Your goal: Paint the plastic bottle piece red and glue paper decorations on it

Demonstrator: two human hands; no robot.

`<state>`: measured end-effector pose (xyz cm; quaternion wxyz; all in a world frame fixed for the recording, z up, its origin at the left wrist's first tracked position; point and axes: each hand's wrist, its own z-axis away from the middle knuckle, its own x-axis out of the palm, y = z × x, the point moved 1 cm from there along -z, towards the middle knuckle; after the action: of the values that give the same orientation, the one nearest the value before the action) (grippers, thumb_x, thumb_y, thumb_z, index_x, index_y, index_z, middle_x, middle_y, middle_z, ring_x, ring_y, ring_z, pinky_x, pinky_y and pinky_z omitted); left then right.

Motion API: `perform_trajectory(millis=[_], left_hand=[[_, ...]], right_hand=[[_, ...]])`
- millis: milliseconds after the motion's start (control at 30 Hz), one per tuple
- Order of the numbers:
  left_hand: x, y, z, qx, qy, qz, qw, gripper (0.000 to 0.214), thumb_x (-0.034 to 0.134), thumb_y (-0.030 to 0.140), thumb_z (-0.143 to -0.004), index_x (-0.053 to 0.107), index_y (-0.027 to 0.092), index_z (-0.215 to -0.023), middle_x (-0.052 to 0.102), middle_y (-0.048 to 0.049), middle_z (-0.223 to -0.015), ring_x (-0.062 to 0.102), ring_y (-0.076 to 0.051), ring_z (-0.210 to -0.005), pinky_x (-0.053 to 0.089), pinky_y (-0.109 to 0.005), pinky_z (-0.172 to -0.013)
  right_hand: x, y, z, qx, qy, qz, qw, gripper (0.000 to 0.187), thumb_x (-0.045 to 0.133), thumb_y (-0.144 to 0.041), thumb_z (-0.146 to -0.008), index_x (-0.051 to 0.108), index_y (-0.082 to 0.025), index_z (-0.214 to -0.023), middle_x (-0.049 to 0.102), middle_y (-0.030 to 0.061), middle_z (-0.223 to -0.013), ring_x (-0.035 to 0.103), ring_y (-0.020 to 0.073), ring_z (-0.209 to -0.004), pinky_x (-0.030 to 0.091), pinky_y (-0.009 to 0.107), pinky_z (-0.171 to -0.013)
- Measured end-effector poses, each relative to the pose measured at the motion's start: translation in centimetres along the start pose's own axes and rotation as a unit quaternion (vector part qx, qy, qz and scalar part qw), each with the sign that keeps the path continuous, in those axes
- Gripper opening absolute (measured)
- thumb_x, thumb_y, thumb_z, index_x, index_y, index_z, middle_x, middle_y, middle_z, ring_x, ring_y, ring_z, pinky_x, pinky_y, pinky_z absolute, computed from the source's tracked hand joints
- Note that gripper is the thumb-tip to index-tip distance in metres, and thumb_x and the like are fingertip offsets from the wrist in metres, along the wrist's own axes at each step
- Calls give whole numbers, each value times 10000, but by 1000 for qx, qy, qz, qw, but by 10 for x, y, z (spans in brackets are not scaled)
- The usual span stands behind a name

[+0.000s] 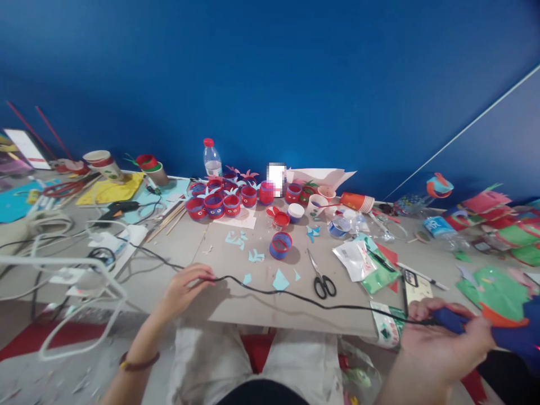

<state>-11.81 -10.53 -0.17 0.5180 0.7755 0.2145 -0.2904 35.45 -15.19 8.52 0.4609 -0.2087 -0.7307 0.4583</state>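
Observation:
My left hand (pixel 188 286) is closed in a pinch on a black power cord (pixel 291 293) above the table's front edge. From there the cord runs slackly across to my right hand (pixel 441 337). That hand is closed around the handle of a blue tool, which looks like a glue gun (pixel 512 332); part of it lies beyond the right edge of view. Black-handled scissors (pixel 324 284) lie behind the cord. A small blue cup with a red rim (pixel 280 246) stands in mid-table, with light-blue paper scraps (pixel 280 279) around it.
Several red and blue decorated cups (pixel 214 205) stand at the back beside a plastic bottle (pixel 211 160). On the left are a black glue gun (pixel 116 212), wooden sticks (pixel 166 221) and a power strip (pixel 122 250). Packets (pixel 354 259) and a phone (pixel 417 288) lie right.

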Motion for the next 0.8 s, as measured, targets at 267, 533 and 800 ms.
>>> perform_trajectory(millis=[267,533,800], left_hand=[[-28,11,-4,-122,-242,3,962,414,455,436,-906,696,205,-661,684,-13,-634,630,-152,-603,466,-216,-583],[-22,62,-43,-52,-90,-77,992,286,560,466,-840,700,243,-952,717,-63,-969,665,-238,-902,509,-326,-819],[48,105,-112,-61,-97,119,986,890,784,447,-662,377,198,-1414,530,-192,-1380,535,-345,-1264,454,-485,-1018]], right_hand=[[-18,11,1,154,-62,-76,983,233,662,-252,-649,614,-197,-870,552,-23,-712,508,107,-543,376,197,-380],[-20,39,38,154,-285,4,946,166,627,-314,-808,634,-196,-924,622,15,-592,583,172,-509,461,270,-423],[-13,14,80,263,-302,38,916,269,653,-401,-812,625,-204,-994,657,11,-658,578,142,-426,416,234,-373]])
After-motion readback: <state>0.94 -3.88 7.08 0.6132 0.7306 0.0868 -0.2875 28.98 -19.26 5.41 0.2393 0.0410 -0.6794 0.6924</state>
